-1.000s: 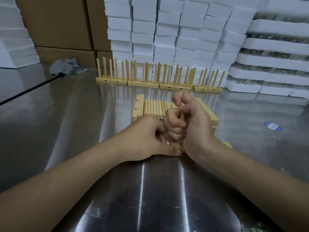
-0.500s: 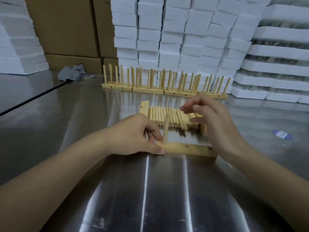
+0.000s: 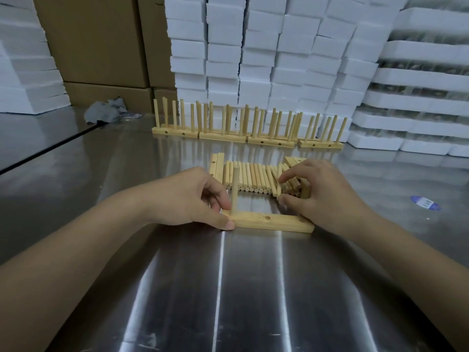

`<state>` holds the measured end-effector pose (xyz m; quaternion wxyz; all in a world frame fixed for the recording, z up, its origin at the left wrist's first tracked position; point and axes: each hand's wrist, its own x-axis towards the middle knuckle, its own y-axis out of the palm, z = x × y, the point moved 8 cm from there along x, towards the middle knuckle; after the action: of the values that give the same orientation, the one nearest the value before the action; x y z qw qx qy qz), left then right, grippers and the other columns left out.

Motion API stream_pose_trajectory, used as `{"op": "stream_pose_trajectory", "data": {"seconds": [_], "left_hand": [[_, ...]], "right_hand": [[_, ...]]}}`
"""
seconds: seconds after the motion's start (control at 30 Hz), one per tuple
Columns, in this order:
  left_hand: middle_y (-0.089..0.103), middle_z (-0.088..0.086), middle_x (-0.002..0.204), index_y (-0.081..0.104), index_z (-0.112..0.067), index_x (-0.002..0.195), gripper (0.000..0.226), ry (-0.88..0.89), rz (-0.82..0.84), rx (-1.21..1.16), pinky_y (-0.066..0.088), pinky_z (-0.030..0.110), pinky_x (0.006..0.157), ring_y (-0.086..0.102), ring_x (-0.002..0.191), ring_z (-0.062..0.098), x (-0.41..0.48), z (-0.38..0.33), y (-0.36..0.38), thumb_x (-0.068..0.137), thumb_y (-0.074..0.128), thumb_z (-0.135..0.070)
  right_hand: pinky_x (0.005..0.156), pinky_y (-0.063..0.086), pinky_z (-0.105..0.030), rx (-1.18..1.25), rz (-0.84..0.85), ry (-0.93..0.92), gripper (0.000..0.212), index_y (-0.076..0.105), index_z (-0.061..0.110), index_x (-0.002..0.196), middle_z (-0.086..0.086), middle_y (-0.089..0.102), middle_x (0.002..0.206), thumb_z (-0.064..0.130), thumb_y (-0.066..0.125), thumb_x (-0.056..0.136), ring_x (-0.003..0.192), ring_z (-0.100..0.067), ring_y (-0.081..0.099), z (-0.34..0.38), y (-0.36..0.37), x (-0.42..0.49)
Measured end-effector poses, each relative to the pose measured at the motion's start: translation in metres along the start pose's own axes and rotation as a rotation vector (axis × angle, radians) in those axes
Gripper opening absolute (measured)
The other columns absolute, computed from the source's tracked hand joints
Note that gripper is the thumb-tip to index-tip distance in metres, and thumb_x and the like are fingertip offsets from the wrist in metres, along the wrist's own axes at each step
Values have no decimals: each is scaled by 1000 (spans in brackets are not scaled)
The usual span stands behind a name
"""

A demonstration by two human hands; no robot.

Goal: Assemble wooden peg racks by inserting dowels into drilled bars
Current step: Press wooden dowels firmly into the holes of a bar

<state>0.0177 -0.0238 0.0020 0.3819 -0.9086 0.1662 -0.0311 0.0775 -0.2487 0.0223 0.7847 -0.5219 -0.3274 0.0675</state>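
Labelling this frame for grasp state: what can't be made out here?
Head view only.
Left end of the drilled bar: covered by the left hand.
Whether the right hand pinches one of the loose dowels: its own fingers hide the contact.
Print on the blue label: too small.

Left grip [image 3: 187,196] holds bar [image 3: 274,222]; right grip [image 3: 322,191] pinches dowel [image 3: 278,185]

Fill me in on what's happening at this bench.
A person is building wooden peg racks. The left hand holds the left end of a drilled bar flat on the steel table. One upright dowel stands in the bar's leftmost hole, and the two other visible holes are empty. The right hand pinches a loose dowel at the end of the dowel row lying behind the bar. Finished racks stand lined up at the back.
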Motion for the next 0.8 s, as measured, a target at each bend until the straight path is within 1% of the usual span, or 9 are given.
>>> {"op": "stream_pose_trajectory", "data": {"seconds": [0.1,0.17,0.23,0.3,0.4,0.47,0.53,0.63,0.8], "left_hand": [[68,-9,72,83,-23,90,23,-6,-5,3,45,25,66,58,68,7,1,1,0,78,95,-38],[68,-8,72,83,-24,89,23,-4,-2,-4,45,27,67,58,67,7,1,0,0,77,95,-39],[68,-7,72,83,-25,88,22,-2,1,-15,45,26,66,58,67,6,1,0,0,77,95,-40],[68,-8,73,84,-25,89,22,-2,1,-11,45,25,66,58,67,5,1,0,0,77,95,-40],[68,-9,73,84,-24,89,22,-3,0,-8,46,25,67,59,67,5,1,1,1,78,95,-39],[68,-8,73,83,-23,89,23,-6,0,-10,45,25,66,59,67,5,1,1,1,78,95,-39],[67,-9,72,83,-23,89,22,-7,0,-15,45,22,64,58,67,4,1,1,1,78,95,-39],[68,-9,72,83,-24,89,22,-9,-2,-15,45,20,63,59,66,3,2,1,1,78,95,-39],[69,-7,74,83,-23,88,24,-2,-2,-17,46,22,64,59,67,4,3,2,1,77,95,-41]], "right_hand": [[100,40,-31,-5,41,-4,34,69,44,119,23,50,117,50,79,86,116,-4,41,4,3,-1],[100,43,-32,-14,39,0,36,68,44,119,22,53,118,52,80,86,116,-6,44,6,3,0],[100,49,-35,-36,13,2,33,69,43,118,20,59,117,48,80,87,115,-9,50,8,1,1],[98,54,-37,-48,3,3,31,70,42,117,19,63,114,45,80,88,109,-8,54,8,0,1],[96,56,-36,-64,9,-8,31,70,41,117,20,64,111,47,80,88,106,-7,55,8,0,0],[95,56,-36,-72,6,-12,32,71,40,117,21,63,109,49,80,87,107,-8,57,8,0,0],[93,54,-33,-107,-14,-17,32,72,40,116,19,63,109,51,79,87,105,-7,55,8,-1,1],[92,47,-33,-169,-40,-43,30,74,38,113,15,66,110,54,77,87,102,-6,49,10,-2,1],[93,37,-33,-218,-49,-80,26,76,37,112,14,68,112,52,72,91,103,-7,50,14,-5,1]]}}
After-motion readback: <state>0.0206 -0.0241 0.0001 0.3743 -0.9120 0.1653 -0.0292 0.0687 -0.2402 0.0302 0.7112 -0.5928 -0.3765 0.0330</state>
